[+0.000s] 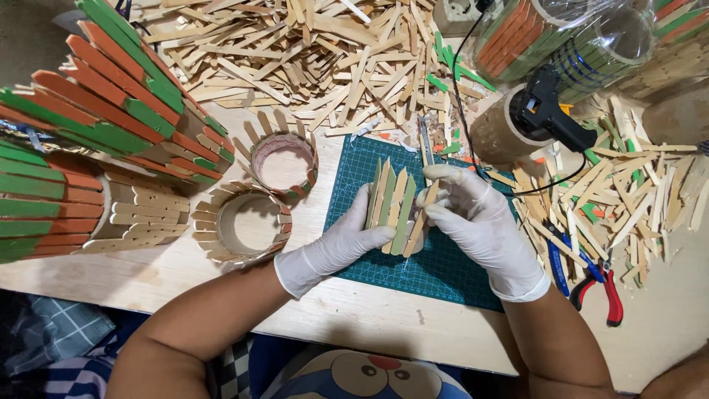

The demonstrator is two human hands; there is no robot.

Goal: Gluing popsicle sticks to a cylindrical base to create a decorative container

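**A:** Status on the hands?

**B:** Both gloved in white. My left hand [336,247] is closed around the stick-clad cylinder [391,207], thumb on its lower edge, fingers wrapped behind it. My right hand [480,222] pinches one plain wooden stick [422,214] between thumb and forefinger, laid tilted against the cylinder's right side. Neither hand is open.

**A:** Where's the piece?

**B:** Over the green cutting mat [443,270], centre of the wooden table [369,310]. Can't tell if it touches the mat or sits just above it. Sticks on it stand side by side, some plain, some green-tinted, tips pointing away from me.

**A:** Tools near you?

**B:** Utility knife [426,144] on the mat's far edge, just beyond the cylinder. Black glue gun [545,107] rests on a cardboard tube [498,137] up right, cord running down past the mat. Red-handled pliers [602,292] and a blue-handled tool [555,262] lie to my right among loose sticks.

**A:** Stock?

**B:** Big pile of plain sticks [310,52] across the far side, a smaller heap [635,192] on the right.

**A:** Other pieces?

**B:** Two unpainted stick rings left of the mat: near one [244,222], far one [284,159]. Painted orange-and-green holders [96,125] stacked far left. More painted ones wrapped in clear plastic [569,37] top right.
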